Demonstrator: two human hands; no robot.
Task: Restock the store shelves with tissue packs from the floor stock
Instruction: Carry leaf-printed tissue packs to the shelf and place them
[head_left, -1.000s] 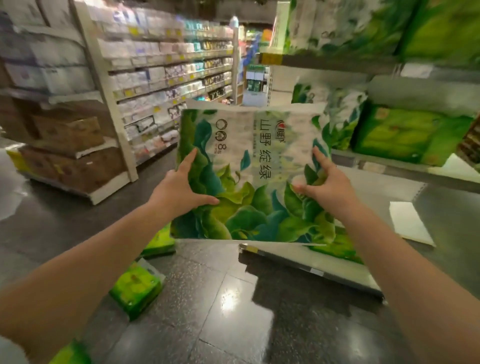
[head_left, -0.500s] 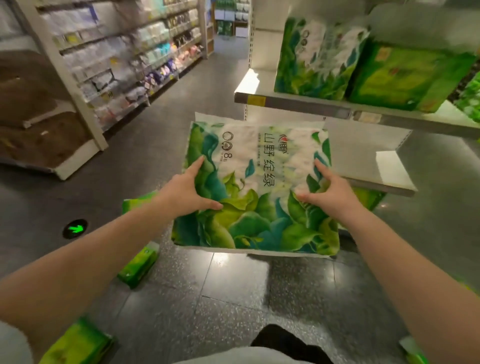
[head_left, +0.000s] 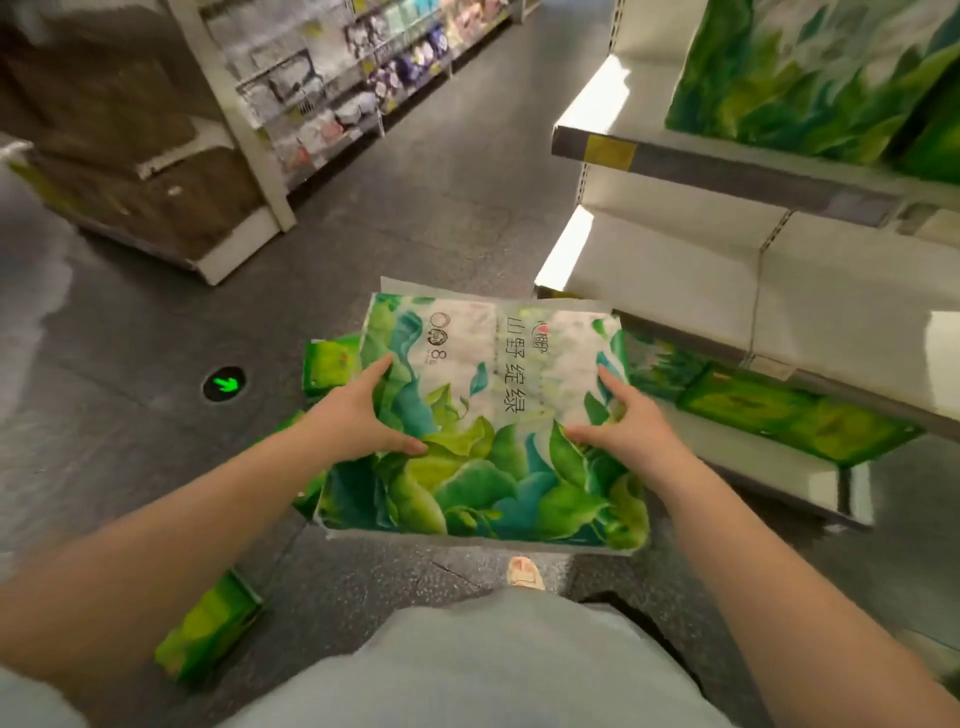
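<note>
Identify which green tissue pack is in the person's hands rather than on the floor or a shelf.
The large leaf-printed pack, gripped by the left hand and right hand.

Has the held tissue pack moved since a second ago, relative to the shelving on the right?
Yes. The tissue pack has come down: earlier its top reached the stocked shelf; now it sits level with the bottom shelf.

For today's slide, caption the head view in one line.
Both hands, left and right, hold a leaf-printed tissue pack beside the store shelves.
</note>
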